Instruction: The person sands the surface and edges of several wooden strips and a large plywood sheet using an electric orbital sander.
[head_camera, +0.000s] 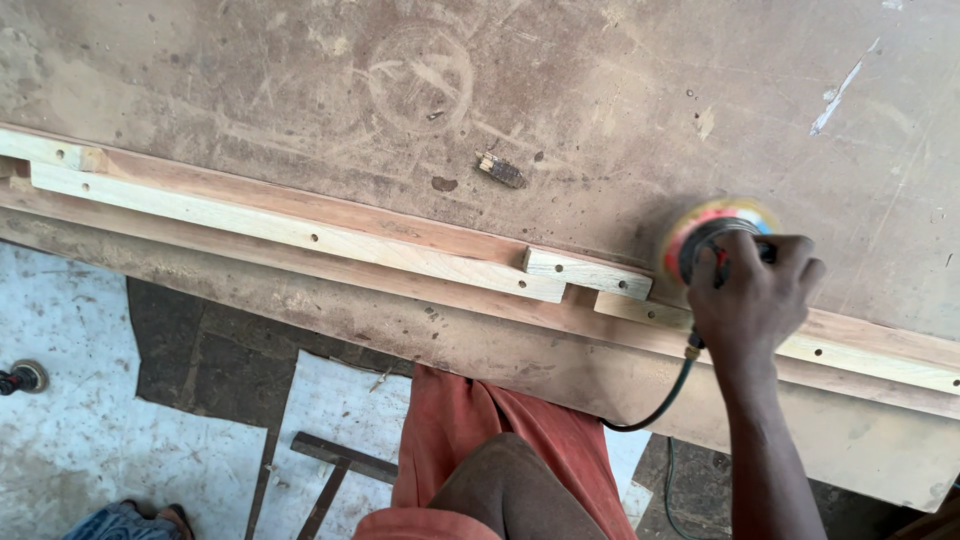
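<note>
At the far left, on the pale floor, sits a small dark round object (22, 377), too small to tell what it is. A long wooden rail (300, 205) runs slantwise across the scuffed workbench (560, 80), and lighter wooden strips (300, 232) with small drilled holes lie along it, end to end. A small dark scrap (501, 170) lies alone on the bench above the rail. Below the bench edge, a knee in orange cloth (470, 430) shows, with dark flat bars (335, 470) on the floor beside it. At the right, the right hand (752, 295) is clamped over the top of a sander (712, 238), its round disc blurred and resting on the bench just above the rail. A black cord (665, 400) drops from the tool past the bench edge.
</note>
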